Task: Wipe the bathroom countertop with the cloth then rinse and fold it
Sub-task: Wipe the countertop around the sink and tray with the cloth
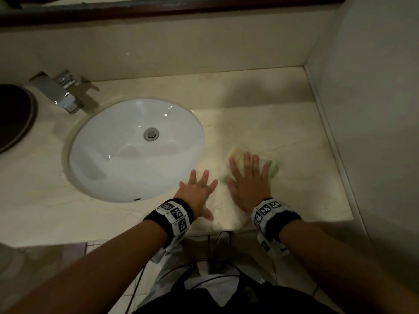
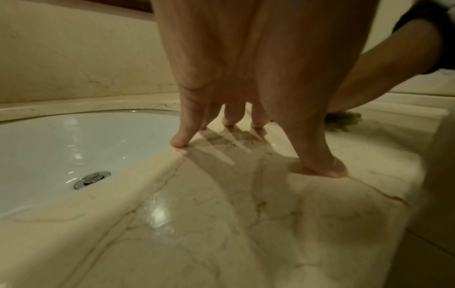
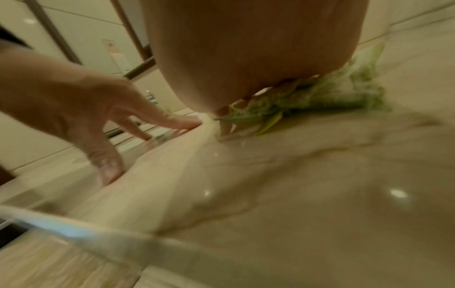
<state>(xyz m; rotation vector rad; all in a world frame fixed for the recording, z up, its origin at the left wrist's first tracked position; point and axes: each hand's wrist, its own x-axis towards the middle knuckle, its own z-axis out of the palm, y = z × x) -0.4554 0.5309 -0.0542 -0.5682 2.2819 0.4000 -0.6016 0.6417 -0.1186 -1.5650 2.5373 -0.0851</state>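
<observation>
Both hands lie on the cream marble countertop (image 1: 283,137), to the right of the white oval sink (image 1: 118,159). The right hand (image 1: 248,184) is spread flat, fingers straight and apart, pressing down on a pale yellow-green cloth (image 1: 273,166) that pokes out from under its fingers toward 12 and 2 o'clock. In the right wrist view the cloth (image 3: 320,99) is bunched and crumpled beneath the fingertips, lying directly on the stone. The left hand (image 1: 196,194) sits just beside the right one, at its 9 o'clock, holding nothing: its fingers (image 2: 183,134) are straight and fanned out, their tips touching the counter at the sink's rim, the thumb planted nearer the front edge. Glossy wet patches shine on the stone close to both hands. At the sink's 10 o'clock stands a chrome faucet (image 1: 62,94), and a dark round object (image 1: 13,116) sits at the far left edge. Each wrist wears a black band (image 1: 179,215) carrying black-and-white square markers.
</observation>
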